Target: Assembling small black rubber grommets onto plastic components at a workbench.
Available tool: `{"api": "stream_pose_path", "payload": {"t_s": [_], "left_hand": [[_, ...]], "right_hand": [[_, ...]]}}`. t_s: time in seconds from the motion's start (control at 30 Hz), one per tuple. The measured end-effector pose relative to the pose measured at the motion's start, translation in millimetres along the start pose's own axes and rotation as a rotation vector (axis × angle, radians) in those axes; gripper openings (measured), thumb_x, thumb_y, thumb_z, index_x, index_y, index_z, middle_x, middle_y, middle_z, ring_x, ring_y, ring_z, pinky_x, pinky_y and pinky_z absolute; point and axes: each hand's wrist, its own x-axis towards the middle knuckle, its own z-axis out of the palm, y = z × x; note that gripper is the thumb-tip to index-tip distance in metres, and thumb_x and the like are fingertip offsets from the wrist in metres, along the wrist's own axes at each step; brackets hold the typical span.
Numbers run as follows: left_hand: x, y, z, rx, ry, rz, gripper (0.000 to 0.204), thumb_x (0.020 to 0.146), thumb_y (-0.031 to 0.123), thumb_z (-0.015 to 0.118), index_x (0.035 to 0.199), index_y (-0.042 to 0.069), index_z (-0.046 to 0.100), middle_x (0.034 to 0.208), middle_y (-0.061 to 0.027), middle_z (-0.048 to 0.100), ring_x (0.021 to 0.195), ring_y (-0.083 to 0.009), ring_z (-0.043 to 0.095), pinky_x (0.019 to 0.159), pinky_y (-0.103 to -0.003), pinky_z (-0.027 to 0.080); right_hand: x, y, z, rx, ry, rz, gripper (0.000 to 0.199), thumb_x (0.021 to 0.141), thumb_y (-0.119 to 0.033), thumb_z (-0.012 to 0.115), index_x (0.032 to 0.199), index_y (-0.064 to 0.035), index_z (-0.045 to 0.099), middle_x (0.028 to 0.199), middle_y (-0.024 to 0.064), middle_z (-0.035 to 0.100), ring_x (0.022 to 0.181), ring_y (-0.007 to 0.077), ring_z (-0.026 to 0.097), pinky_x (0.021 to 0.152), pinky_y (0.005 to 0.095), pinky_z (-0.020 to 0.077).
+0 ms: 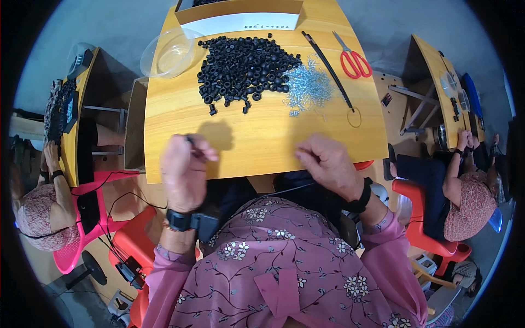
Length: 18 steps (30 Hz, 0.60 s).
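My left hand (pixel 183 170), a little blurred, is raised over the near left edge of the wooden table (pixel 257 147). Its fingers are curled around a small black part (pixel 190 140), of which only a dark bit shows. Over the near right edge, my right hand (pixel 331 167) has thumb and fingers pressed together; anything between them is hidden. Beyond the hands lies a wide heap of small black plastic parts (pixel 240 68), some ring-shaped. Touching its right side is a pile of tiny silvery, bluish pieces (pixel 309 87).
Red-handled scissors (pixel 355 64) and a thin black rod (pixel 331 71) with a loop lie at the right. A clear round bowl (pixel 172 54) and a white-fronted box (pixel 240 22) stand farther back. Other people sit at a left table (pixel 82 109) and a right table (pixel 437 71).
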Motion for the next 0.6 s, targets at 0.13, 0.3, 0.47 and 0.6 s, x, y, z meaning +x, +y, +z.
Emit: {"api": "stream_pose_path", "payload": {"t_s": [0.13, 0.3, 0.47, 0.6], "left_hand": [[1, 41, -63, -0.072, 0.289, 0.037, 0.025, 0.101, 0.031, 0.057, 0.097, 0.006, 0.060, 0.094, -0.0074, 0.062, 0.085, -0.0207, 0.058, 0.079, -0.033, 0.048], [2, 67, -133, -0.070, 0.467, 0.143, 0.024, 0.100, 0.029, 0.059, 0.098, 0.005, 0.063, 0.096, -0.0081, 0.066, 0.086, -0.0210, 0.060, 0.078, -0.033, 0.052], [6, 70, -172, -0.081, 0.612, 0.167, 0.022, 0.099, 0.027, 0.060, 0.097, 0.005, 0.063, 0.094, -0.0086, 0.068, 0.081, -0.0229, 0.063, 0.075, -0.036, 0.055], [11, 74, -185, -0.078, 0.690, 0.127, 0.021, 0.099, 0.027, 0.060, 0.099, 0.006, 0.064, 0.090, -0.0072, 0.068, 0.081, -0.0219, 0.062, 0.075, -0.035, 0.054]], "right_hand": [[3, 12, -16, -0.147, 0.157, 0.108, 0.011, 0.087, -0.008, 0.065, 0.094, -0.0003, 0.063, 0.083, 0.0170, 0.062, 0.076, 0.0351, 0.064, 0.068, 0.0404, 0.0508], [13, 28, -37, -0.136, 0.315, 0.209, 0.012, 0.086, -0.007, 0.065, 0.095, 0.0011, 0.063, 0.082, 0.0187, 0.062, 0.074, 0.0348, 0.064, 0.069, 0.0418, 0.0504], [25, 42, -31, -0.404, 0.163, 0.113, 0.013, 0.087, -0.012, 0.064, 0.088, 0.0005, 0.061, 0.084, 0.0184, 0.061, 0.079, 0.0383, 0.062, 0.070, 0.0453, 0.0492], [28, 34, -29, -0.380, 0.157, 0.187, 0.013, 0.086, -0.013, 0.064, 0.086, -0.0010, 0.060, 0.086, 0.0178, 0.062, 0.082, 0.0394, 0.061, 0.070, 0.0464, 0.0484]]}}
